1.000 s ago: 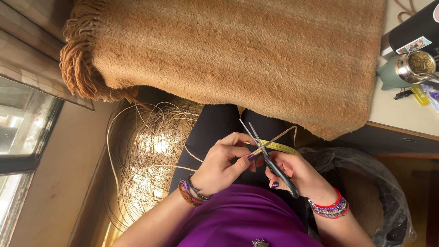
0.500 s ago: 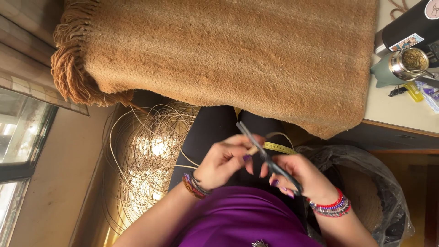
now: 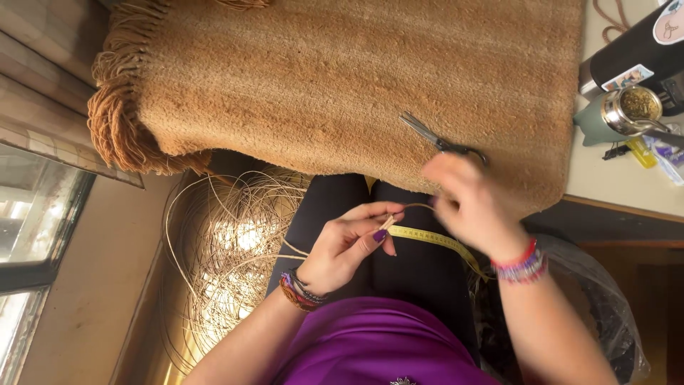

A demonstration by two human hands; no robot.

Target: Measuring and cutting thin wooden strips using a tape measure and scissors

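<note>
One scissors (image 3: 442, 140) lies just above right hand (image 3: 467, 203).

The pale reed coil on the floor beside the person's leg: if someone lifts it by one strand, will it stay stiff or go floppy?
The reed coil would probably sag and spring apart, since its thin strands lie in loose, uneven loops. It looks light, being mostly gaps with light showing through. Strands may snag, as many cross each other. The left hand pinches one that bends in a curve.
</note>
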